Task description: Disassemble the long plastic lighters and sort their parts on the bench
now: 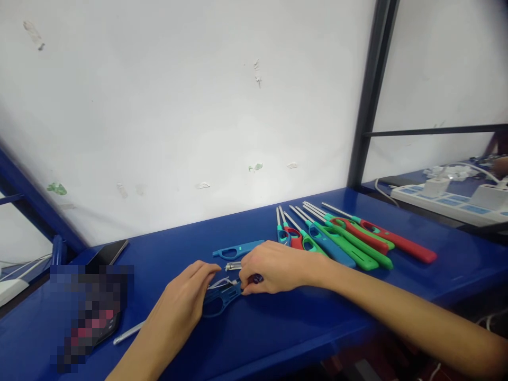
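An opened blue lighter housing (220, 304) with a trigger loop lies on the table, its inner side showing thin wire and small parts. Its white metal tube (129, 332) reaches out to the left beneath my left hand (178, 299), whose fingers are closed over the tube end of the housing. My right hand (273, 267) has its fingers bent together at the housing's other end; what sits between its fingertips is hidden. Just beyond lies the separate blue shell half (238, 250). A clear part with a metal tip (233, 266) pokes out beside my right fingers.
Several long-nosed lighters in red (408, 243), green (353, 248) and blue (331, 244) lie in a row on the right of the blue table (178, 241). A dark phone (107, 253) lies at left. Beyond the black frame post (369, 95) is a white power strip (448, 203).
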`<state>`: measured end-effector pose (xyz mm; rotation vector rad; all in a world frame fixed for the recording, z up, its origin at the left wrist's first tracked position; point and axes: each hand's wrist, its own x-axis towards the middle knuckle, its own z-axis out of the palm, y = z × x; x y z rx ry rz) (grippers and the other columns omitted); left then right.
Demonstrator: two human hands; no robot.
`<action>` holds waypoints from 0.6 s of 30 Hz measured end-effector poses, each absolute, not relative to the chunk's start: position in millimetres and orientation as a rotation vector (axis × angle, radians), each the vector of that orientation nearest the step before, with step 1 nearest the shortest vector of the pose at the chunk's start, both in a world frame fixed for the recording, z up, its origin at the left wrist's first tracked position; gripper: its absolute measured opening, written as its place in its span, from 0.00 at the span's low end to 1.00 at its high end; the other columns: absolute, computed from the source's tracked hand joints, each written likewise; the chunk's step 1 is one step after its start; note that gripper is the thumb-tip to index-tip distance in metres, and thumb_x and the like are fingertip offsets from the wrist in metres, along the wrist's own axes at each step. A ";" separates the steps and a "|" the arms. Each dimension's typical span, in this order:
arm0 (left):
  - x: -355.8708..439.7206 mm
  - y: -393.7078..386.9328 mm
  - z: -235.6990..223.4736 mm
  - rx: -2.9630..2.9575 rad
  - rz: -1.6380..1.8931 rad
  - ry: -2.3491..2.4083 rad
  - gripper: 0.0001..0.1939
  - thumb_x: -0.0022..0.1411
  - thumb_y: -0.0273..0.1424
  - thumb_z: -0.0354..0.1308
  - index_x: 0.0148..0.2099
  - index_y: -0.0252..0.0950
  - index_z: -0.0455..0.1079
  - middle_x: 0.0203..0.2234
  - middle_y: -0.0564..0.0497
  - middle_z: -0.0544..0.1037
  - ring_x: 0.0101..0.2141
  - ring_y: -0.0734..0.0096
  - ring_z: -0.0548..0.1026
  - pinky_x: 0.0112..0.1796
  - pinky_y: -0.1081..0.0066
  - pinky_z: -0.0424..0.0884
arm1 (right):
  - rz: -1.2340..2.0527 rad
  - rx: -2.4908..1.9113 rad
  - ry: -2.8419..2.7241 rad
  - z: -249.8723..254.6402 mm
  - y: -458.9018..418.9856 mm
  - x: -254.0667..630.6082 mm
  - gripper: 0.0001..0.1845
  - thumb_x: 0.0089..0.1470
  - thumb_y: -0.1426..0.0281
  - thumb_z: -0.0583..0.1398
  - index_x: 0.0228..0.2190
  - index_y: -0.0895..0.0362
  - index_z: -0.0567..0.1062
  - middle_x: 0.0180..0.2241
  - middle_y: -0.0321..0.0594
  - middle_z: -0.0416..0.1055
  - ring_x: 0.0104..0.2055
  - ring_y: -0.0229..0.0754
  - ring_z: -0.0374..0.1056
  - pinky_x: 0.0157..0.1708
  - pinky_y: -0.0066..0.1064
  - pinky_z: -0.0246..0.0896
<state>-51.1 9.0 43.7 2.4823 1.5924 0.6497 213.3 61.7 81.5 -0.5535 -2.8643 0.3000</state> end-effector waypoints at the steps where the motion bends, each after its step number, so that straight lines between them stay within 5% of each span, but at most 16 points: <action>1: -52.7 7.9 44.6 2.482 0.631 1.599 0.23 0.80 0.41 0.36 0.57 0.44 0.71 0.49 0.49 0.78 0.47 0.62 0.77 0.50 0.61 0.70 | 0.281 -0.565 -2.847 82.1 61.7 213.6 0.08 0.66 0.66 0.68 0.33 0.54 0.82 0.31 0.31 0.78 0.33 0.36 0.70 0.30 0.28 0.54; 6: -74.0 -1.5 53.9 2.452 0.519 1.731 0.24 0.78 0.46 0.38 0.57 0.48 0.73 0.51 0.49 0.78 0.52 0.57 0.76 0.55 0.54 0.70 | 0.097 -0.828 -2.649 89.4 65.4 220.1 0.16 0.74 0.60 0.59 0.38 0.54 0.82 0.36 0.35 0.80 0.37 0.39 0.73 0.36 0.30 0.58; 13: -108.1 -9.3 67.6 2.359 0.324 1.898 0.24 0.71 0.53 0.47 0.55 0.50 0.76 0.51 0.47 0.79 0.52 0.49 0.78 0.53 0.51 0.74 | -0.187 -1.591 -2.424 95.9 90.2 243.8 0.15 0.73 0.65 0.57 0.42 0.60 0.82 0.38 0.48 0.81 0.41 0.50 0.78 0.40 0.39 0.67; 18: -103.1 -12.7 66.4 2.309 0.035 1.933 0.21 0.70 0.43 0.42 0.52 0.47 0.74 0.46 0.45 0.79 0.48 0.52 0.79 0.49 0.54 0.74 | -0.237 -1.882 -2.457 87.7 99.7 253.1 0.15 0.70 0.60 0.64 0.50 0.58 0.78 0.49 0.44 0.79 0.48 0.48 0.77 0.51 0.47 0.75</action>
